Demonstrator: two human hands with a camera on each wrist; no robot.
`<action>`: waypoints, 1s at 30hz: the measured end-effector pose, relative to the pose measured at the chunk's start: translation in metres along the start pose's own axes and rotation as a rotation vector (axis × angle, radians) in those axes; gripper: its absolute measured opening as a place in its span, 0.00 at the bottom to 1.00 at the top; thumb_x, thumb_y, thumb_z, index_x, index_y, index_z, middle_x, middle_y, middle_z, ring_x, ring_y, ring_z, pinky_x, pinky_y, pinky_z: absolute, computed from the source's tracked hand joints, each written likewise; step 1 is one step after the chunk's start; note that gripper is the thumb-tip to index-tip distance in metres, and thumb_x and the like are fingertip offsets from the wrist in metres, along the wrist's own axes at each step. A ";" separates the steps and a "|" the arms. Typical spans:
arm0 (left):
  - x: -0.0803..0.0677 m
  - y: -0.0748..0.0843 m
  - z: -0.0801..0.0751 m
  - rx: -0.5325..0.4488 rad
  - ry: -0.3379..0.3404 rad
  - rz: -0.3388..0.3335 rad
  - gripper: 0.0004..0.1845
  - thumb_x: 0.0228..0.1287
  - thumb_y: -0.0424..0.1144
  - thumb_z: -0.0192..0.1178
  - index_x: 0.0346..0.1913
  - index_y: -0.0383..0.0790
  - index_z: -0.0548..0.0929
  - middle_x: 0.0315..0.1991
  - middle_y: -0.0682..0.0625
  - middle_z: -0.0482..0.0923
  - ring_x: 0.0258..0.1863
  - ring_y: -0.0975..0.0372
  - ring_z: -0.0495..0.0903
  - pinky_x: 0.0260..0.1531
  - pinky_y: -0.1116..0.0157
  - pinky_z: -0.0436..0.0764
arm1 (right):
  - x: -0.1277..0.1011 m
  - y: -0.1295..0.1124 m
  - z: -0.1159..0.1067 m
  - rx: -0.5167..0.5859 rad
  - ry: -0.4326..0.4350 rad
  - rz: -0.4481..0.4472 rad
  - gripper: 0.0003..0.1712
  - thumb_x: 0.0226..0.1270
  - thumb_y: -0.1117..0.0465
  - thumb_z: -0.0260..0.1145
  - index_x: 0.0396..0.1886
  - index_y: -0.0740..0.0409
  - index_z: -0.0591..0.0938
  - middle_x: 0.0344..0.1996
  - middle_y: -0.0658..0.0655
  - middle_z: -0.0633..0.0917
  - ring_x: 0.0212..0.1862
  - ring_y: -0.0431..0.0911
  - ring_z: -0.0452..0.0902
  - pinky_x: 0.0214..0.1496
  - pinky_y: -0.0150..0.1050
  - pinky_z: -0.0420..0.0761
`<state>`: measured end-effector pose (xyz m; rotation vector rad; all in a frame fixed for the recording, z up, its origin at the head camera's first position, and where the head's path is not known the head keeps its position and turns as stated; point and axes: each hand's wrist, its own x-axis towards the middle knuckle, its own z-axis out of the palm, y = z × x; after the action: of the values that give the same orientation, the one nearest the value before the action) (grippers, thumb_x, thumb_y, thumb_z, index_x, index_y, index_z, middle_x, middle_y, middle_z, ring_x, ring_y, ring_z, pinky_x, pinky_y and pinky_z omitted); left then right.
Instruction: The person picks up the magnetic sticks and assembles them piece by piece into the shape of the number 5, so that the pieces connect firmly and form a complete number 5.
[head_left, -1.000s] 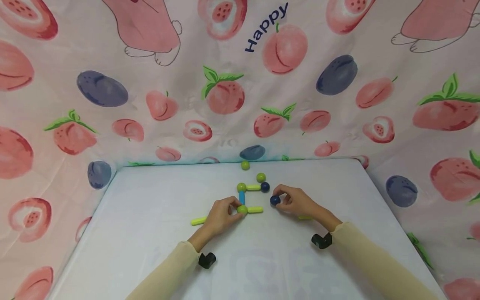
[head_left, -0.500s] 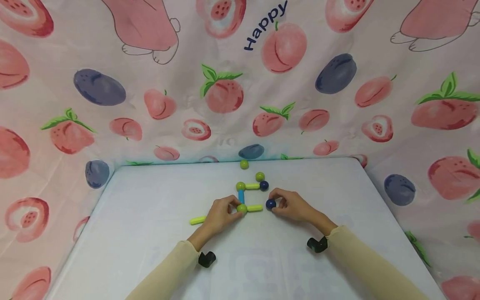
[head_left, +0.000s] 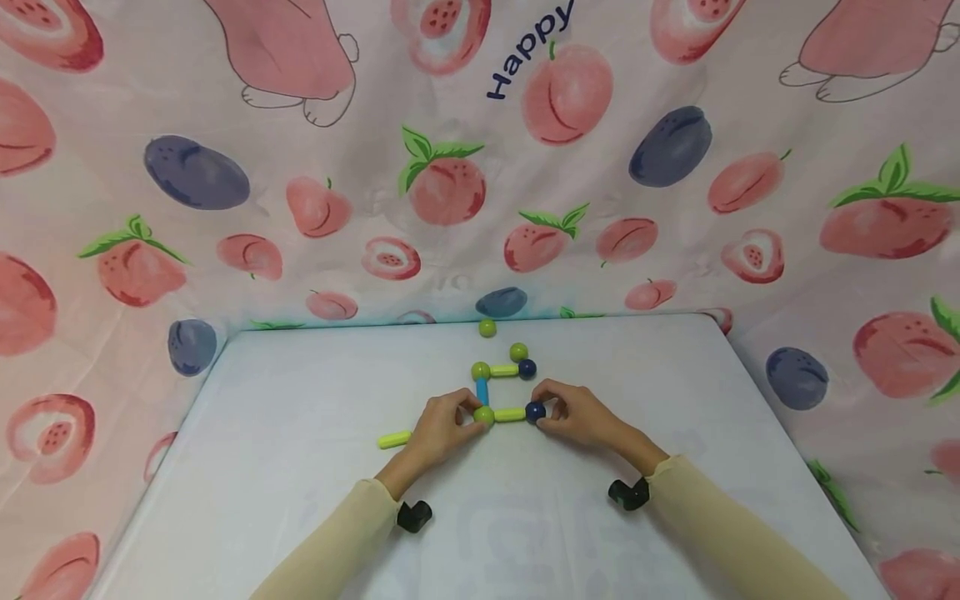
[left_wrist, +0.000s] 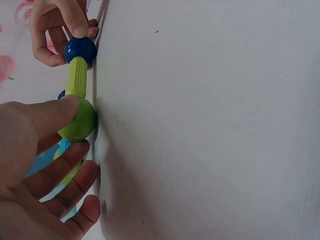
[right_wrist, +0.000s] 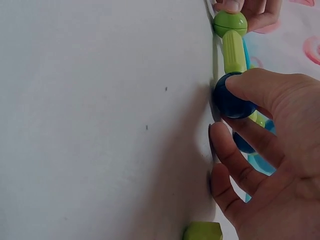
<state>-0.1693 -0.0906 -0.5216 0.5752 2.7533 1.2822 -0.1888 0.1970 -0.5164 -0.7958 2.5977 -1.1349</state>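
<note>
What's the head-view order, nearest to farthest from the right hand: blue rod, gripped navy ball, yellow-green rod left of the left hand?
1. Navy ball, gripped by the right hand.
2. Blue rod, leftward.
3. Yellow-green rod, farthest left, beyond the left hand.

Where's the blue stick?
In the head view, the blue stick lies near the middle, between one green ball and another that the left hand pinches.

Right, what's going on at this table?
A person's left hand pinches a green ball, and their right hand holds a dark blue ball at the other end of a lime rod. A blue rod runs back to a second green ball. From there a second lime rod runs to another dark blue ball.
</note>
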 end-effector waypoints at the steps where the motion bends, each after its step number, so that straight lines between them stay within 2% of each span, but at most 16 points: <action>1: 0.000 0.000 0.000 0.001 0.000 0.000 0.11 0.64 0.39 0.73 0.47 0.45 0.86 0.40 0.56 0.85 0.31 0.61 0.75 0.31 0.67 0.73 | 0.000 0.000 0.000 -0.002 0.002 0.001 0.18 0.66 0.65 0.74 0.53 0.52 0.80 0.49 0.55 0.87 0.34 0.41 0.78 0.39 0.35 0.79; 12: 0.003 -0.001 0.000 0.002 0.002 -0.015 0.11 0.63 0.39 0.74 0.47 0.46 0.86 0.39 0.56 0.85 0.30 0.63 0.73 0.30 0.67 0.72 | -0.002 -0.001 0.001 0.010 0.020 -0.014 0.19 0.66 0.65 0.74 0.54 0.52 0.80 0.49 0.55 0.86 0.34 0.42 0.79 0.39 0.34 0.79; 21: 0.006 -0.001 -0.001 0.000 0.006 -0.019 0.11 0.64 0.39 0.73 0.47 0.45 0.86 0.40 0.55 0.86 0.32 0.58 0.76 0.31 0.67 0.72 | 0.001 -0.001 0.001 -0.007 0.034 0.009 0.19 0.66 0.65 0.74 0.54 0.53 0.80 0.50 0.54 0.85 0.34 0.41 0.78 0.39 0.34 0.78; 30: 0.006 0.000 -0.001 -0.001 0.005 -0.021 0.11 0.64 0.38 0.73 0.47 0.45 0.85 0.40 0.55 0.86 0.32 0.58 0.76 0.31 0.67 0.72 | 0.001 0.000 0.002 -0.013 0.033 0.013 0.19 0.66 0.65 0.73 0.54 0.52 0.80 0.50 0.54 0.85 0.34 0.39 0.78 0.40 0.34 0.79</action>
<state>-0.1750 -0.0890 -0.5204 0.5417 2.7551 1.2829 -0.1889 0.1953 -0.5181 -0.7677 2.6359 -1.1383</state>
